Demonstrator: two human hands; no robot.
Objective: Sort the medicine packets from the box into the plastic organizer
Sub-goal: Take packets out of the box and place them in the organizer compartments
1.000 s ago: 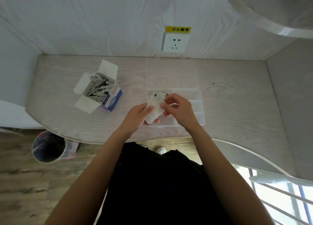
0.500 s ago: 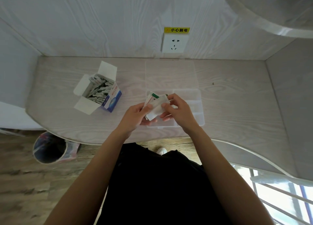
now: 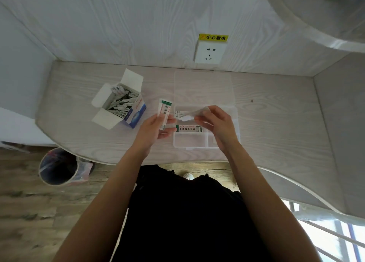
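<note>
An open blue-and-white cardboard box (image 3: 136, 109), full of several medicine packets, stands on the desk at the left. A clear plastic organizer (image 3: 189, 143) lies in the middle with its lid folded back. One green-and-white packet (image 3: 188, 128) lies in a left compartment. My left hand (image 3: 156, 129) holds a white packet with a green top (image 3: 164, 111) upright, just left of the organizer. My right hand (image 3: 215, 123) pinches another packet (image 3: 184, 116), blurred, over the organizer's rear compartments.
A wall socket (image 3: 209, 53) with a yellow warning label sits on the back wall. A waste bin (image 3: 59, 167) stands on the floor below the desk's left edge. A curved shelf (image 3: 316, 21) overhangs at the upper right.
My hands have drawn apart, splitting the packets they held together. The left keeps one upright, the right carries another over the organizer. A packet now lies in a compartment.
</note>
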